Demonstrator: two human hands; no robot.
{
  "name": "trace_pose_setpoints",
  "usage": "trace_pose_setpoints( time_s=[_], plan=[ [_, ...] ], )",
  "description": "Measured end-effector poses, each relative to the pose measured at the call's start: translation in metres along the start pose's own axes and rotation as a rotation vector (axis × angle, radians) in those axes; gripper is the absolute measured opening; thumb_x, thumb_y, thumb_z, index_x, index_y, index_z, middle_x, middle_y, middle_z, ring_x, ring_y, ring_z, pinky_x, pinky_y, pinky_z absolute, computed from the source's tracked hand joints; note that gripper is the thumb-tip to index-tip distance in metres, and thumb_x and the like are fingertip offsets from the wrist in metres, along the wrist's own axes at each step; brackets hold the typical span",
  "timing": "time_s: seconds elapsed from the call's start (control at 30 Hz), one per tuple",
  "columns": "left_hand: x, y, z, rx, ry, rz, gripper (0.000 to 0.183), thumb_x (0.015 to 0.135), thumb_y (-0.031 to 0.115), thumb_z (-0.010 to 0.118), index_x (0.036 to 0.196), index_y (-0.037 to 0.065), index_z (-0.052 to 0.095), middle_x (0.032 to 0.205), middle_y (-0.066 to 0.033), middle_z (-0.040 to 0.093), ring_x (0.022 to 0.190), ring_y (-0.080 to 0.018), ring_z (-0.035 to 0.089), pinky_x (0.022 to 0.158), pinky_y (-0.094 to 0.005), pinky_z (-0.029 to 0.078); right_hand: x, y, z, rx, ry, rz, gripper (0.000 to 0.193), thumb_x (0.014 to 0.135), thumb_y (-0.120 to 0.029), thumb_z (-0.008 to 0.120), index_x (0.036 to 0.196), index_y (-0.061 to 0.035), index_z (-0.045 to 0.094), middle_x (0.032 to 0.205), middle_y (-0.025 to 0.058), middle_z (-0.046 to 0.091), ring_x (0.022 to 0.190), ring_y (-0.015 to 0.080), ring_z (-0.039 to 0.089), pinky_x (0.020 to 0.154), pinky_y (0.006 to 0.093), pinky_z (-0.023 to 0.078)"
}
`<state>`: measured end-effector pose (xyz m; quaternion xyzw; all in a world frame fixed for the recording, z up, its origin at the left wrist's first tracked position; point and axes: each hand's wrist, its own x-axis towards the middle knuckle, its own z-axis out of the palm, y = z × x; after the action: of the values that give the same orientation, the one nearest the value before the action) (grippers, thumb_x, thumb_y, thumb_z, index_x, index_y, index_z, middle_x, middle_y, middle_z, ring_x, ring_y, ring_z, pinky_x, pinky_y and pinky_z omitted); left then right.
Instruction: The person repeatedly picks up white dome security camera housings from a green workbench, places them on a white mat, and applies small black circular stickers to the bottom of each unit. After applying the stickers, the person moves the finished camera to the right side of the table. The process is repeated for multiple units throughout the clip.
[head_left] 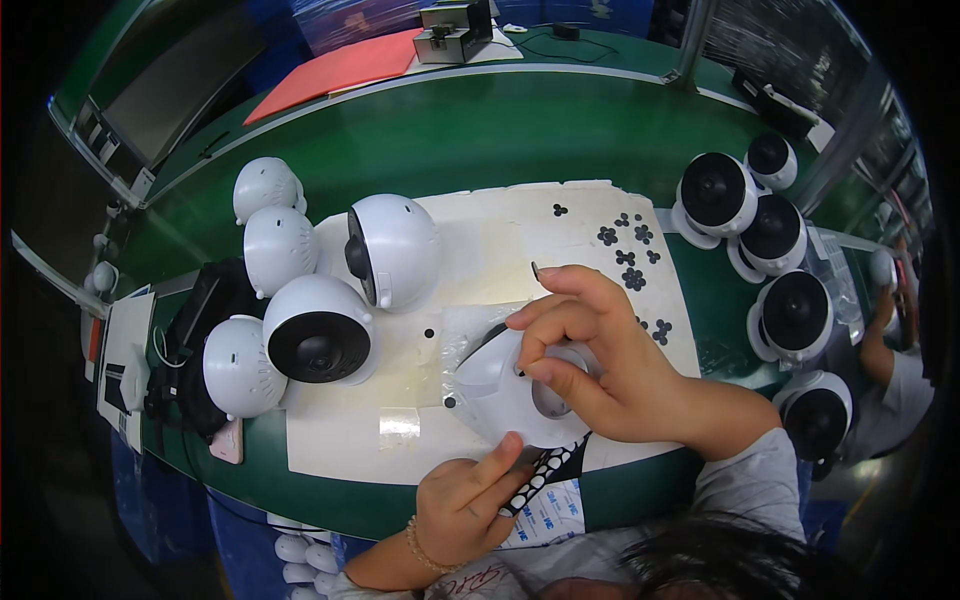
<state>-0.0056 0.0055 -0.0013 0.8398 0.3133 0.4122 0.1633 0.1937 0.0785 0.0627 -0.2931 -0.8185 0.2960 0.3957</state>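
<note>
In the head view, the right hand (625, 370) arches over a white rounded device (487, 397), its index finger bent and raised, its thumb and another finger drawn close together above the device; a small dark spot shows at their tips, but whether they pinch it I cannot tell. The left hand (463, 508) is below and to the left of the right one, index finger stretched out to the device's near edge, the other fingers curled beside a black strip with white dots (543, 480); whether they grip the strip is hidden. The device lies tilted between the two hands, partly over a clear plastic sheet (458, 325). Just beneath the strip, near the left hand, is a white paper with blue print (550, 512). Left of the right hand, two black dots (429, 333) and a shiny clear square (399, 428) lie on the cream board (345, 440). Farther left of both hands stand several white ball-shaped cameras (397, 250), with a black bag (205, 330) and a pink flat object (228, 442) beyond. Beyond the right hand, black flower-shaped pads (634, 279) are scattered on the board. Well to its right, more black-faced cameras (797, 312) stand along the green desk (550, 115).
</note>
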Motion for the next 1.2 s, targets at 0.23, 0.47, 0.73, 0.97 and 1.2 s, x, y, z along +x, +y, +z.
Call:
trace_pose_setpoints(
  time_s=[0.23, 0.47, 0.73, 0.97, 1.2],
  plan=[
    [0.002, 0.002, -0.002, 0.011, -0.021, -0.006, 0.039, 0.051, 0.004, 0.059, 0.089, 0.001, 0.065, 0.121, -0.0140, 0.052, 0.052, -0.0175, 0.052, 0.052, -0.0273, 0.044, -0.003, -0.010, -0.001, -0.409, -0.004, -0.088, 0.046, 0.076, -0.002, 0.060, 0.116, -0.0062, 0.039, 0.088, 0.0069, 0.059, 0.105, 0.0280, 0.053, 0.095, 0.0430, 0.029],
    [0.003, 0.002, -0.001, 0.029, -0.011, 0.005, 0.028, 0.055, 0.003, 0.065, 0.083, -0.001, 0.063, 0.122, -0.0180, 0.049, 0.059, -0.0239, 0.055, 0.054, -0.0307, 0.045, -0.031, -0.014, -0.007, -0.379, 0.134, -0.035, 0.012, 0.078, -0.012, 0.059, 0.090, -0.0110, 0.058, 0.126, 0.0122, 0.042, 0.125, 0.0367, 0.028, 0.099, 0.0478, 0.020],
    [0.003, 0.003, 0.000, 0.012, -0.048, -0.038, 0.025, 0.058, -0.001, 0.069, 0.082, -0.002, 0.061, 0.125, -0.0209, 0.045, 0.063, -0.0258, 0.058, 0.057, -0.0305, 0.046, -0.050, -0.006, 0.006, -0.126, 0.019, 0.111, 0.003, 0.081, -0.014, 0.056, 0.081, -0.0110, 0.057, 0.136, 0.0167, 0.030, 0.130, 0.0409, 0.013, 0.100, 0.0476, 0.015],
    [0.002, 0.004, 0.000, 0.023, -0.037, -0.045, 0.026, 0.058, -0.003, 0.068, 0.083, -0.003, 0.061, 0.127, -0.0209, 0.044, 0.067, -0.0263, 0.060, 0.060, -0.0301, 0.047, -0.048, -0.006, 0.009, -0.188, -0.032, 0.107, 0.008, 0.080, -0.017, 0.059, 0.082, -0.0090, 0.058, 0.137, 0.0201, 0.029, 0.131, 0.0400, 0.011, 0.103, 0.0444, 0.013],
    [0.004, 0.004, 0.002, -0.001, -0.025, -0.048, 0.025, 0.058, -0.004, 0.066, 0.083, -0.003, 0.060, 0.126, -0.0209, 0.045, 0.069, -0.0261, 0.061, 0.061, -0.0301, 0.048, -0.062, 0.003, 0.010, -0.301, 0.017, 0.000, 0.018, 0.080, -0.026, 0.059, 0.090, -0.0110, 0.061, 0.133, 0.0188, 0.036, 0.128, 0.0381, 0.021, 0.101, 0.0460, 0.014]
  ],
)
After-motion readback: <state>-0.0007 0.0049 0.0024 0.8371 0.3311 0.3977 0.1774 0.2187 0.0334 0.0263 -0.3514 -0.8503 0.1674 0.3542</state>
